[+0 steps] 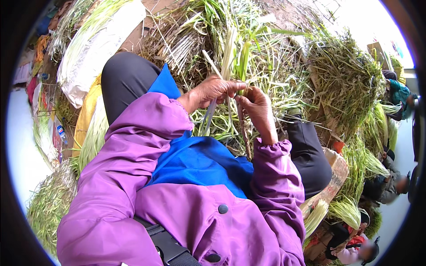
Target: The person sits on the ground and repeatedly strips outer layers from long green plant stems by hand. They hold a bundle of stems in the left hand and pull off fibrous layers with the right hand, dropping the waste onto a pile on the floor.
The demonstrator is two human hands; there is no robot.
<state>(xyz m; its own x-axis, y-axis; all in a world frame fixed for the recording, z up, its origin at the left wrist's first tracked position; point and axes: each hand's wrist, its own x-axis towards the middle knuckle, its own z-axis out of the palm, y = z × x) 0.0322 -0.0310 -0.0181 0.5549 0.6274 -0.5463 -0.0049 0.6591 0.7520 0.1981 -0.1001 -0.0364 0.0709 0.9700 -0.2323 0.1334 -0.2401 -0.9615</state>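
Observation:
In front of my knees, my left hand (214,90) grips several pale, stripped plant stalks (229,55). Its thumb and forefinger reach across to a green leafy stalk (244,61). My right hand (258,108) pinches the lower part of this same stalk, so the fingertips of both hands nearly meet there. A thin brown stem (244,129) hangs down beside my right hand; where its upper end goes is hidden. Loose green and whitish peelings (213,124) lie below the hands. A blue apron (199,163) covers my lap.
Pale stalks lie on a white sack (96,50) at upper left. A yellow sack (88,113) is beside my left knee. Heaped leafy trimmings (346,79) rise at right. Other people (389,186) sit along the right edge. A plastic bottle (62,134) stands at far left.

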